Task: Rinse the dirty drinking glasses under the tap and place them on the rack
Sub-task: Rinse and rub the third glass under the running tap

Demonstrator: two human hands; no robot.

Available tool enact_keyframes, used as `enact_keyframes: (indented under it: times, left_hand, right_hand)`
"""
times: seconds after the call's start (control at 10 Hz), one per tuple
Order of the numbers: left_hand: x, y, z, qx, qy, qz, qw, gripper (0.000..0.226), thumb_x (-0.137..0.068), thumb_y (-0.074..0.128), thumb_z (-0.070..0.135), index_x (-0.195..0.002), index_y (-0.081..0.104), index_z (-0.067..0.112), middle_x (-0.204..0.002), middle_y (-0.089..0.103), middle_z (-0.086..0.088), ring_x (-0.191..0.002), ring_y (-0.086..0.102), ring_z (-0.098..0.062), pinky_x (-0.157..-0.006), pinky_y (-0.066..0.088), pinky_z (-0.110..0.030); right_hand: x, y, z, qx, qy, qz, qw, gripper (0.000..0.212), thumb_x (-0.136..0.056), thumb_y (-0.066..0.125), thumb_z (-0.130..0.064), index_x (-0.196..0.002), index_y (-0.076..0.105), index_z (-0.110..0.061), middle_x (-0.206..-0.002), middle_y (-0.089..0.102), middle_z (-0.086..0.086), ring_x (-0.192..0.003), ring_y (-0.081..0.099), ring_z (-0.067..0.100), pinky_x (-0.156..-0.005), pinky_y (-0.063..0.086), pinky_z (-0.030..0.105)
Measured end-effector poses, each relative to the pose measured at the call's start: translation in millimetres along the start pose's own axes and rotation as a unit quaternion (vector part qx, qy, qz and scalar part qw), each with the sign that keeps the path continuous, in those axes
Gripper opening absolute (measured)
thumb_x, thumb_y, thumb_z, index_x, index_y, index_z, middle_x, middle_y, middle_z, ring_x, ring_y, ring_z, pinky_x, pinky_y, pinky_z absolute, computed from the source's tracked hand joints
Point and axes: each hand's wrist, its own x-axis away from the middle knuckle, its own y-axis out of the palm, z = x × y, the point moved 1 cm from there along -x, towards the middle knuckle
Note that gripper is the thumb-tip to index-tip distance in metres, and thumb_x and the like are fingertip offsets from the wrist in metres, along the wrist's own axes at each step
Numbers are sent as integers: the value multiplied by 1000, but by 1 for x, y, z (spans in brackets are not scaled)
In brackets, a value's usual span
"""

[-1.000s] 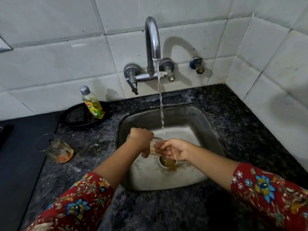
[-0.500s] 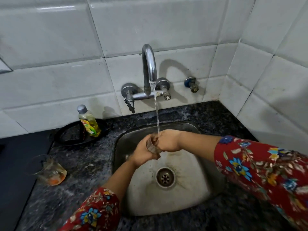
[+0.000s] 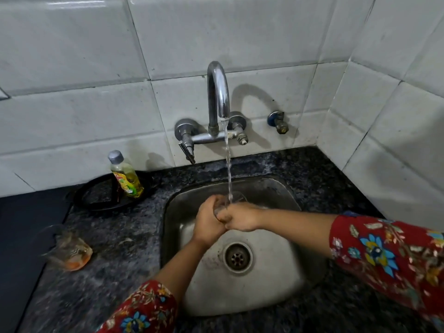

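Observation:
A clear drinking glass point(image 3: 234, 199) is held upright over the steel sink point(image 3: 283, 280), right under the running water from the chrome tap point(image 3: 218, 92). My left hand point(image 3: 208, 224) wraps its left side and my right hand point(image 3: 236, 217) grips its right side; most of the glass is hidden by the fingers. A second glass point(image 3: 69, 251) with orange residue at its bottom lies on the dark granite counter at the left, apart from both hands. No rack shows in the head view.
A bottle of yellow dish liquid point(image 3: 125, 175) stands on a black round plate point(image 3: 96, 200) behind the left counter. A black surface point(image 3: 21, 236) borders the counter's left edge. White tiled walls close the back and right; a small valve point(image 3: 278, 121) sticks out right of the tap.
Both hands lifted the glass from low near the drain up into the water stream. The orange liquid seen at the drain has gone. The camera has tilted and shifted.

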Motion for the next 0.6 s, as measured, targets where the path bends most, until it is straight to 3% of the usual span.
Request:
enact_keyframes:
  times: [0.1,0.2,0.3,0.4,0.5,0.6]
  left_hand:
    - [-10,-11,-4,9,-3,-119,993,57,-63,80,2,-114,59,16,-113,65,5,-103,63,-9,-92,52,-27]
    - [-14,-15,-5,5,-13,-168,986,69,-59,81,5,-122,55,21,-117,58,13,-109,58,-6,-88,46,-8]
    - [-4,-2,-2,35,-20,-66,997,54,-62,77,5,-113,61,13,-107,66,7,-99,64,-3,-80,49,-9]
    - [-6,1,-4,30,-3,-109,994,56,-68,79,-1,-120,58,8,-114,64,5,-103,62,-3,-81,45,-6]
    - [-9,-3,-10,-42,-10,-205,978,75,-63,84,2,-129,52,15,-118,57,12,-106,55,1,-80,38,4]
    - [-7,4,-7,-5,-33,-154,988,61,-68,77,-7,-123,56,12,-111,63,4,-90,61,4,-72,43,1]
  right_hand:
    - [11,-13,14,14,11,-16,1000,19,-90,50,-13,-102,64,-18,-108,63,5,-102,58,25,-86,48,36]
    - [15,-12,23,9,6,-24,1000,28,-88,57,-14,-115,64,-15,-118,63,5,-108,57,22,-93,47,30]
    - [3,-16,8,7,77,-52,996,26,-88,53,-12,-111,65,-14,-113,64,6,-104,58,24,-87,47,32]
    - [6,-27,-2,1,79,-100,992,24,-89,53,-11,-110,63,-13,-112,63,7,-103,59,26,-81,48,33]
    - [18,-26,5,9,14,-67,998,23,-86,57,-14,-107,65,-10,-89,64,-1,-80,60,15,-64,45,20]
    - [19,-23,7,151,-33,-92,984,22,-90,52,-8,-108,65,-10,-109,66,4,-107,59,23,-99,43,32]
